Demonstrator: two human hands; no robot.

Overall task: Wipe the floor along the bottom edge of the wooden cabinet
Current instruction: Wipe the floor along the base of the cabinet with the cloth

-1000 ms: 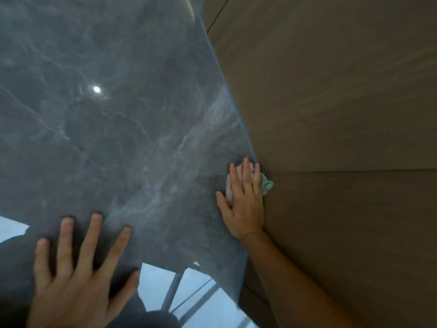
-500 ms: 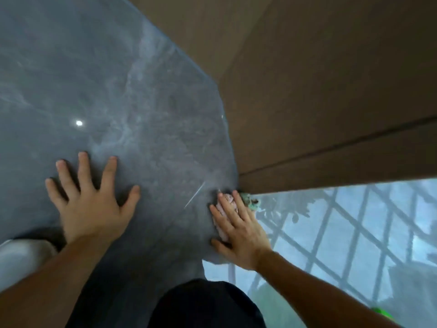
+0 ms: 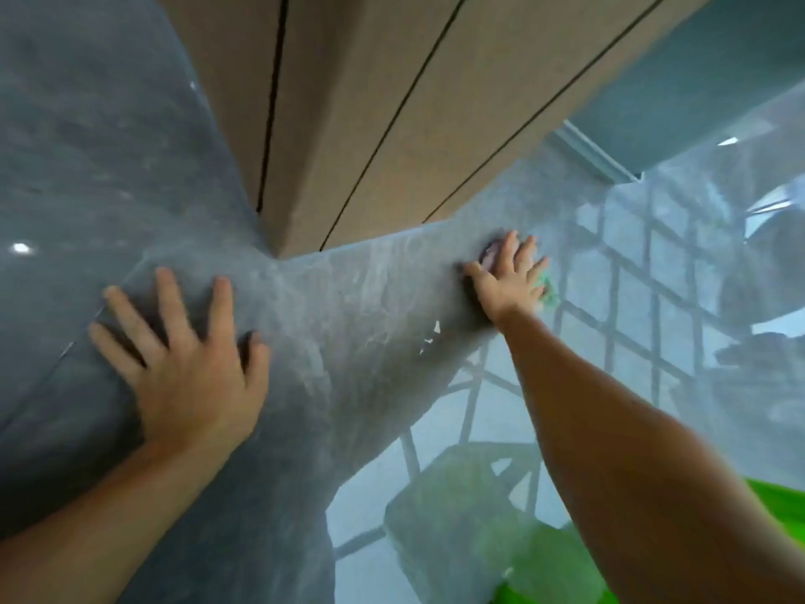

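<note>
A pink and green cloth is lying on the glossy grey floor, near the wooden cabinet base. The right hand is pressing it flat, fingers spread. The left hand is resting splayed on the floor, holding nothing.
</note>
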